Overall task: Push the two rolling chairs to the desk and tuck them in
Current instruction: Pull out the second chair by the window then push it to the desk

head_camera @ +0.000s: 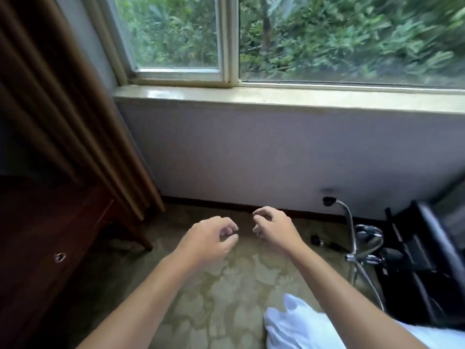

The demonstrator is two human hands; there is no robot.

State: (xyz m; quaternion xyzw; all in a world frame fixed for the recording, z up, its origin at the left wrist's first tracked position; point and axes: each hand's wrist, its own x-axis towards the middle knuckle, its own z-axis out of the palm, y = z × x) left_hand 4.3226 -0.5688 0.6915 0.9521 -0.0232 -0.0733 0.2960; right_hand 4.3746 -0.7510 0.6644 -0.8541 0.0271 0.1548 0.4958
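Black rolling chair with chrome frame [412, 250] sits at far right edge, only partly in frame, near the pale wall under the window. Left hand [210, 239] and right hand [273, 226] hover empty over the patterned olive carpet [226, 285], fingers loosely curled, grasping nothing. Dark wooden drawer unit [50, 243] at left; can't tell if it's the desk.

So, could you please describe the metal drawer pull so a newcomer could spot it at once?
Start at the brown curtain left of the window. Below it stands a dark wooden cabinet. The drawer pull is the lone small silvery glint on its front.
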